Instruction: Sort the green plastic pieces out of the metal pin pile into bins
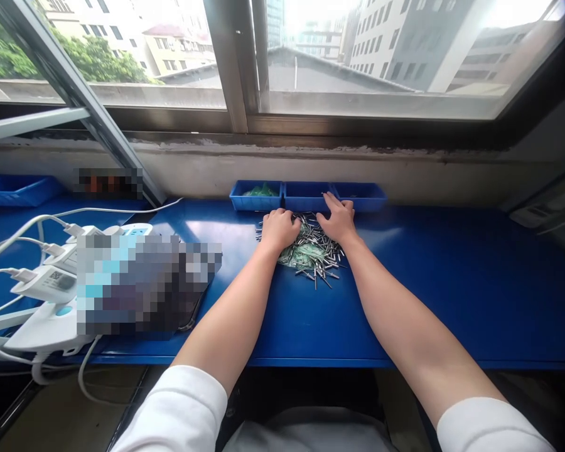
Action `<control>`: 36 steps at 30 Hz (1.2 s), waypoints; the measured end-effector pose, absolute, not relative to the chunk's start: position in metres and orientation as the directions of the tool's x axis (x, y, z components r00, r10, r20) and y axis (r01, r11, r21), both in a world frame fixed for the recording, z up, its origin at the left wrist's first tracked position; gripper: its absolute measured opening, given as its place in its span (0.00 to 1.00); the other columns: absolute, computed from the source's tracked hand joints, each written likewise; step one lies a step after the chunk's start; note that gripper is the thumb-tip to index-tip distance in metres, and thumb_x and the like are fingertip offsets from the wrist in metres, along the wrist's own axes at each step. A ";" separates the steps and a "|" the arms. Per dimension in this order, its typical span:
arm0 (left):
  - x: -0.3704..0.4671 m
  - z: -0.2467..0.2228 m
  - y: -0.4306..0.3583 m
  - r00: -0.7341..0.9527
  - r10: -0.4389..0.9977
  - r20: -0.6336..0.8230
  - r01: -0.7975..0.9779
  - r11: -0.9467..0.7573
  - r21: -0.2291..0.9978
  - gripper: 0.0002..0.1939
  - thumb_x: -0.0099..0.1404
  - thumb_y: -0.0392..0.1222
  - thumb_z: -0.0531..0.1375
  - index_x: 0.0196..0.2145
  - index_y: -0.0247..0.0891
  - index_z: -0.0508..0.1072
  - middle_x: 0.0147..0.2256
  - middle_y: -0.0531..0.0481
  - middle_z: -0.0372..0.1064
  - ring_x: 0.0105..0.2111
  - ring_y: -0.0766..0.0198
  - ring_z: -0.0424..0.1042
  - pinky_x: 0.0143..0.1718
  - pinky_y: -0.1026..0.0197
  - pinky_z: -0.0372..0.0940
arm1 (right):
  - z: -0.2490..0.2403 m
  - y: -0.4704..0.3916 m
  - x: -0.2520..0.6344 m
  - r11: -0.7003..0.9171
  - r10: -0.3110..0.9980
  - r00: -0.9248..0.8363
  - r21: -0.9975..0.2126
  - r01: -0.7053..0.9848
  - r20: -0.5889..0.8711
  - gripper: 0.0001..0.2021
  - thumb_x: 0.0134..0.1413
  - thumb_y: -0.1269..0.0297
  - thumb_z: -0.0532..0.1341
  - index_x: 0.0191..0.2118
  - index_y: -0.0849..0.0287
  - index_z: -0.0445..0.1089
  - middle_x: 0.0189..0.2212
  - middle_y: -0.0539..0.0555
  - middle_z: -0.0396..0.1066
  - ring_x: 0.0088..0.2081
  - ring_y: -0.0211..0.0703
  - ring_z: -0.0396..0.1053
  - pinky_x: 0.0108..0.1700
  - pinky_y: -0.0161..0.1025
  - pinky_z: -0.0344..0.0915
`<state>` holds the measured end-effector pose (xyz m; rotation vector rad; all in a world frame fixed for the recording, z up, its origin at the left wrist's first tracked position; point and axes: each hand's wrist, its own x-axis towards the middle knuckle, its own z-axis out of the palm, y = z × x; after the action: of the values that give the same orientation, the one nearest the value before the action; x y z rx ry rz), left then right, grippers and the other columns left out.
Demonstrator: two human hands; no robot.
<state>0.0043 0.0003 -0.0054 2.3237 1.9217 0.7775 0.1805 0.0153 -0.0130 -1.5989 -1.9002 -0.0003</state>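
Note:
A loose pile of thin silvery metal pins (317,271), which look like blind rivets, lies on the blue tabletop around a crumpled greenish clear plastic bag (307,255). My left hand (279,228) rests over the pile's left edge, palm down, its thumb apart from the bent fingers; the fingertips are partly hidden. At the far right of the pile is my right hand (339,218), thumb and fingers spread, with the fingertips at the front rim of the middle blue bin (306,199). Whether a pin touches those fingertips is too small to tell.
Beside the middle bin stand a left bin (249,202) holding a greenish bag and a right bin (371,199). To the left lie a white power strip (42,329) with plugs and cables, and a blurred-out item (141,285). A metal frame post (117,144) rises behind.

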 end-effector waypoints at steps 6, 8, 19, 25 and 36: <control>0.005 -0.005 0.001 0.113 0.933 0.343 0.912 -0.235 0.338 0.16 0.63 0.45 0.51 0.41 0.36 0.74 0.44 0.39 0.69 0.47 0.47 0.64 0.50 0.47 0.56 | -0.016 0.018 0.180 0.251 0.879 -0.035 -0.400 0.881 0.476 0.30 0.53 0.57 0.54 0.62 0.59 0.55 0.62 0.54 0.53 0.51 0.58 0.53 0.52 0.57 0.55; 0.006 -0.005 0.001 0.111 0.935 0.337 0.910 -0.232 0.344 0.16 0.63 0.45 0.51 0.42 0.36 0.74 0.45 0.39 0.68 0.48 0.46 0.64 0.50 0.47 0.56 | -0.017 0.019 0.180 0.251 0.879 -0.033 -0.401 0.881 0.476 0.30 0.54 0.56 0.53 0.62 0.60 0.55 0.62 0.56 0.52 0.51 0.59 0.52 0.52 0.58 0.54; 0.006 -0.006 0.001 0.104 0.942 0.318 0.903 -0.224 0.366 0.15 0.63 0.46 0.52 0.41 0.38 0.73 0.44 0.40 0.67 0.49 0.47 0.63 0.52 0.47 0.54 | -0.017 0.019 0.180 0.254 0.876 -0.042 -0.386 0.887 0.481 0.30 0.56 0.54 0.52 0.63 0.59 0.53 0.63 0.55 0.50 0.51 0.59 0.53 0.52 0.58 0.54; 0.006 -0.005 0.001 0.101 0.944 0.315 0.907 -0.217 0.360 0.15 0.63 0.45 0.52 0.41 0.37 0.74 0.44 0.40 0.67 0.48 0.47 0.63 0.51 0.47 0.55 | -0.017 0.018 0.179 0.255 0.876 -0.064 -0.347 0.903 0.478 0.31 0.57 0.55 0.51 0.64 0.59 0.50 0.63 0.56 0.48 0.52 0.59 0.53 0.51 0.57 0.54; 0.005 -0.005 0.002 0.117 0.946 0.303 0.922 -0.217 0.320 0.16 0.63 0.46 0.51 0.41 0.38 0.74 0.45 0.40 0.68 0.48 0.47 0.64 0.50 0.48 0.56 | -0.020 0.021 0.179 0.251 0.892 -0.059 -0.383 0.889 0.448 0.33 0.53 0.54 0.54 0.64 0.59 0.50 0.64 0.54 0.46 0.53 0.61 0.52 0.51 0.57 0.55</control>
<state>0.0053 0.0018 -0.0048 2.3080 1.9323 0.6950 0.1791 0.0206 -0.0196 -1.6159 -1.9218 0.0066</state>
